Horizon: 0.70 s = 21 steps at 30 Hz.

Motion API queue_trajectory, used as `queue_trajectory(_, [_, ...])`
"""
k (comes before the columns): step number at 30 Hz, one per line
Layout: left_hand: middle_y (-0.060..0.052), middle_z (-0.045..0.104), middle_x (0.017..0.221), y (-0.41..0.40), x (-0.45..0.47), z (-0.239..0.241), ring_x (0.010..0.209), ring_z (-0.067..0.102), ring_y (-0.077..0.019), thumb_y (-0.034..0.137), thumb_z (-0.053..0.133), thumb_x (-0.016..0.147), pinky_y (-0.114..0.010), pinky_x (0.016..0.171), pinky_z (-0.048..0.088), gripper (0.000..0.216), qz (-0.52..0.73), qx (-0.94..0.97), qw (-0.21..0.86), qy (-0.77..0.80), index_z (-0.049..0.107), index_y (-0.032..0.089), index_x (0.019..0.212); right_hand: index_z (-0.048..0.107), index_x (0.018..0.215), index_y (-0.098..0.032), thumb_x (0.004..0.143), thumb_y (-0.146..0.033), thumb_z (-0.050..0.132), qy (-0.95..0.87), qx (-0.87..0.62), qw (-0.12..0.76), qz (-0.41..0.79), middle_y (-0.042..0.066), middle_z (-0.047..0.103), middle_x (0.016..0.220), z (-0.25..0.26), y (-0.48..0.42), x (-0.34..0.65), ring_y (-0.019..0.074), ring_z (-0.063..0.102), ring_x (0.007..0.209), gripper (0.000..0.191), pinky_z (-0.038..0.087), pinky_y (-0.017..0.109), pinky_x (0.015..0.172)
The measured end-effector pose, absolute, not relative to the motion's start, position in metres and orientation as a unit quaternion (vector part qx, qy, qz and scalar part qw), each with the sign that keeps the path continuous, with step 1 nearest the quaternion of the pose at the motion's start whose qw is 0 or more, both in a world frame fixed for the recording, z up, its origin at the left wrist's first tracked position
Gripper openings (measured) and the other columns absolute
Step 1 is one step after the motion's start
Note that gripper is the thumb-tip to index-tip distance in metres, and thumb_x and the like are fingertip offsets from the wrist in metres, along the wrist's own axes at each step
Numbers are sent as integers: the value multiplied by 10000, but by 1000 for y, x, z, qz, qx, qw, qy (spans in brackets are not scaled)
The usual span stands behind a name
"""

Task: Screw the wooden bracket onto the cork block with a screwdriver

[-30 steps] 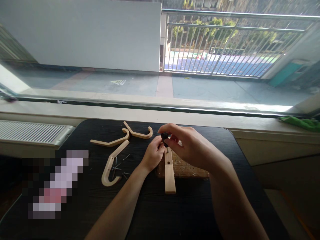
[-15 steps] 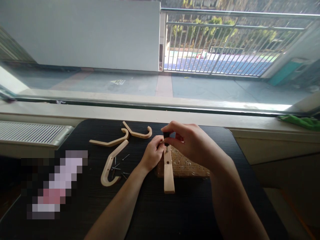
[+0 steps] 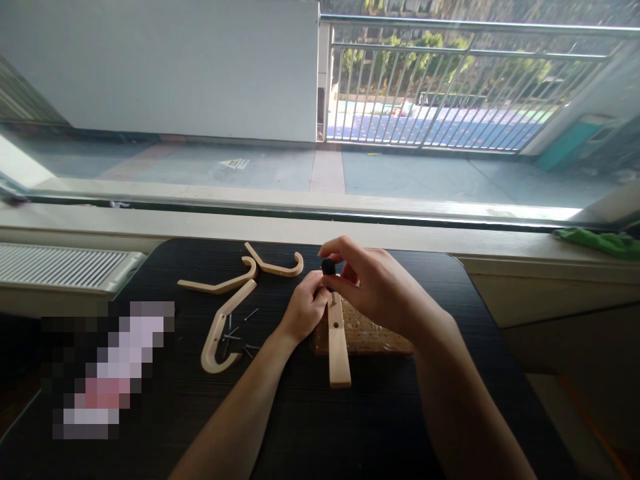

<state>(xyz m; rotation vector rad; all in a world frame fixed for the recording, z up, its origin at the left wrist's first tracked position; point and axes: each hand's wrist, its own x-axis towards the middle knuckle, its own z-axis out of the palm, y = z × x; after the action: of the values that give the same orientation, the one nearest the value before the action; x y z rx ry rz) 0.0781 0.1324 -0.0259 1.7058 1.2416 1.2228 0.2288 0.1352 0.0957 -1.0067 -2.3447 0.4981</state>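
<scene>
A straight wooden piece (image 3: 339, 347) with a hole in it lies across a perforated wooden board (image 3: 373, 333) on the black table (image 3: 350, 433). My right hand (image 3: 375, 290) pinches a small black-handled screwdriver (image 3: 329, 268) upright over the piece's far end. My left hand (image 3: 303, 310) is closed on the side of that end, fingers by the tool's tip. Three curved wooden hooks lie to the left: one (image 3: 220, 327) near the screws, one (image 3: 220, 283) behind it, one (image 3: 275, 265) farthest back. Several small dark screws (image 3: 240, 333) lie loose beside them.
A blurred pink and white object (image 3: 113, 367) lies at the table's left. A white radiator grille (image 3: 60, 267) and the window sill (image 3: 300, 230) run behind the table. A green cloth (image 3: 600, 241) rests on the sill at far right.
My right hand's fingers have shifted around the black handle, as in a turn. The left hand and the wooden piece have stayed in place.
</scene>
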Motion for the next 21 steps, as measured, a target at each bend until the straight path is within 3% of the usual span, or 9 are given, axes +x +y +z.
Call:
queue_trajectory(6, [-60, 684, 939, 132, 79, -23, 926, 626, -210, 84, 472, 802, -285, 843, 514, 226, 467, 656, 346, 482, 676, 154, 867, 592, 973, -200, 869, -155, 651, -871, -367, 271, 185, -24, 617, 750, 98, 135, 228, 92, 497, 596, 128, 351, 225, 599])
queue_trajectory(12, [-53, 691, 877, 132, 79, -22, 955, 615, -236, 81, 486, 791, -327, 873, 511, 249, 465, 648, 361, 483, 691, 163, 905, 607, 965, -194, 879, -164, 621, -867, -368, 276, 190, -23, 615, 731, 96, 136, 228, 96, 508, 607, 92, 361, 230, 612])
queue_trajectory(21, [-72, 702, 966, 132, 77, -25, 949, 619, -226, 95, 479, 799, -320, 854, 508, 231, 459, 649, 375, 478, 679, 148, 901, 622, 1018, -187, 875, -124, 562, -873, -347, 278, 200, 7, 674, 833, 96, 134, 229, 103, 556, 646, 167, 388, 232, 632])
